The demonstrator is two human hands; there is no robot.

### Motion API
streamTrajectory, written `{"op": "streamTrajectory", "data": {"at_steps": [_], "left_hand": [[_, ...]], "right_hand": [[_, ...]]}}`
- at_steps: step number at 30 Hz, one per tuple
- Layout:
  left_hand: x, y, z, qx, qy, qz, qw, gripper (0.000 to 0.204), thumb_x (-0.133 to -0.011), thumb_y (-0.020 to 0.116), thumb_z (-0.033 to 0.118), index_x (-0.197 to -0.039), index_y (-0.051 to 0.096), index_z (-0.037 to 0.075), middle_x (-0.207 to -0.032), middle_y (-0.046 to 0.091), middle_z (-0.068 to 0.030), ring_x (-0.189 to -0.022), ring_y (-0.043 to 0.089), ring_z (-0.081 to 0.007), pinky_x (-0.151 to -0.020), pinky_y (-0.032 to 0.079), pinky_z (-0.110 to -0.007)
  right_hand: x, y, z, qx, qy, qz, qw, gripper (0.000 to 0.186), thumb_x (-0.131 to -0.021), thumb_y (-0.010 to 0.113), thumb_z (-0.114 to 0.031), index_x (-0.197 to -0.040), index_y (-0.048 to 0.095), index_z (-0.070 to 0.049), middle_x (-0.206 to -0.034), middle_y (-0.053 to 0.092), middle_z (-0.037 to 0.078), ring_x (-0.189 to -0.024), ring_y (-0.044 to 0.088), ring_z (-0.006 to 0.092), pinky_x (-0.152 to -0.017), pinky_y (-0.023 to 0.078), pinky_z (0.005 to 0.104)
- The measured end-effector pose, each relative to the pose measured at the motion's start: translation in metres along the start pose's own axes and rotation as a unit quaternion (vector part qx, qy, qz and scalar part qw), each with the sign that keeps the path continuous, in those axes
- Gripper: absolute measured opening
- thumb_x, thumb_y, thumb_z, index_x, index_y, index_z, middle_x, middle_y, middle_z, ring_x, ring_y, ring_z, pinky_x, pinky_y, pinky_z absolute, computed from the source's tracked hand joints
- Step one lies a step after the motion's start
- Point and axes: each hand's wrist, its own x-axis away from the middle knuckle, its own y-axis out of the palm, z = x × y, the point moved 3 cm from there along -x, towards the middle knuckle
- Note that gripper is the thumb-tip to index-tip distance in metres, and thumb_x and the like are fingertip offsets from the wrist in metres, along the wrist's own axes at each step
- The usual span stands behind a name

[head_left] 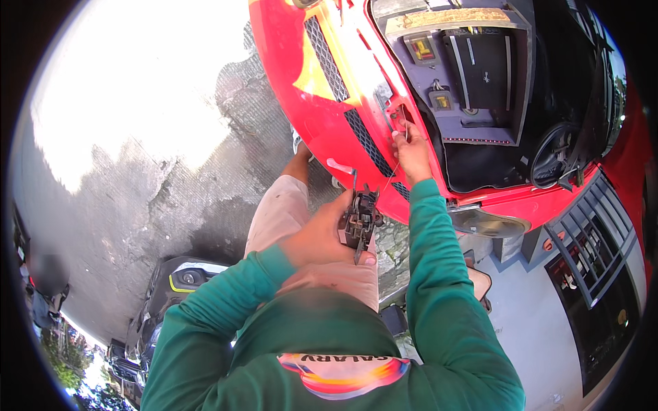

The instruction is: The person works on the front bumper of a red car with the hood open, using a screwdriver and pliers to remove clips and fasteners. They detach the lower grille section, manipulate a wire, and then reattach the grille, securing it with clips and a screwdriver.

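My left hand (317,234) is wrapped round a dark metal latch mechanism (360,220), held in front of my thighs. A pinkish-red lever (340,166) sticks up from its top. My right hand (413,156) reaches forward to the red car (329,133), its fingers pinched at a small cut-out (399,115) in the body panel beside the open compartment. A thin cable (390,179) runs between the right fingers and the latch mechanism. The fingertips partly hide where the cable meets the panel.
Inside the car's opening sits a grey box (456,82) with a black panel and small yellow-red units. A steering wheel (554,154) lies right of it. Mesh grilles (368,142) line the bodywork. A dark vehicle (181,281) stands behind on the left, a barred window (593,236) at right.
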Motion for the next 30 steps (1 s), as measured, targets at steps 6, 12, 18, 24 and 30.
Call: {"op": "streamTrajectory", "data": {"at_steps": [6,12,18,24,30], "left_hand": [[0.0,0.005,0.007,-0.058,-0.011,-0.011,0.998,0.111,-0.065,0.107,0.026,-0.154,0.045,0.005,-0.126,0.064,-0.0021,-0.114,0.06,-0.013,-0.1,0.051,-0.031],[-0.003,0.011,0.004,-0.085,-0.057,-0.035,0.994,0.115,-0.066,0.107,0.022,-0.16,0.041,0.009,-0.127,0.062,-0.0011,-0.115,0.061,-0.0126,-0.1,0.053,-0.031],[0.0,0.01,0.004,-0.092,-0.069,-0.027,0.993,0.122,-0.066,0.106,0.02,-0.164,0.035,0.008,-0.135,0.06,-0.0023,-0.122,0.059,-0.015,-0.106,0.051,-0.034],[0.001,0.003,0.014,-0.124,-0.038,-0.031,0.991,0.119,-0.065,0.106,0.018,-0.162,0.038,0.006,-0.138,0.058,-0.004,-0.128,0.057,-0.0169,-0.11,0.049,-0.036],[0.006,-0.009,0.009,-0.146,-0.038,-0.024,0.988,0.117,-0.065,0.106,0.018,-0.16,0.039,0.004,-0.139,0.059,-0.0052,-0.127,0.058,-0.0168,-0.109,0.051,-0.036]], "right_hand": [[0.0,-0.001,0.0,-0.039,0.047,-0.021,0.998,0.038,-0.102,0.066,-0.013,-0.139,0.07,-0.003,-0.139,0.071,0.022,-0.118,0.071,0.0325,-0.106,0.053,0.0425],[0.01,0.023,-0.038,0.189,-0.215,0.082,0.955,0.049,-0.097,0.067,-0.011,-0.145,0.066,-0.01,-0.136,0.065,0.023,-0.122,0.066,0.0455,-0.106,0.053,0.0517],[0.002,0.041,-0.06,0.191,-0.107,0.031,0.975,0.066,-0.092,0.071,-0.018,-0.155,0.053,-0.005,-0.146,0.059,0.029,-0.13,0.064,0.0478,-0.109,0.053,0.0528],[-0.035,0.041,-0.05,0.084,-0.135,0.055,0.986,0.051,-0.087,0.068,-0.015,-0.136,0.066,-0.003,-0.132,0.07,0.029,-0.118,0.07,0.046,-0.104,0.055,0.0517],[-0.027,0.039,-0.056,0.047,-0.088,0.055,0.993,0.042,-0.085,0.067,-0.01,-0.126,0.068,-0.002,-0.119,0.074,0.028,-0.116,0.07,0.0464,-0.103,0.055,0.0514]]}}
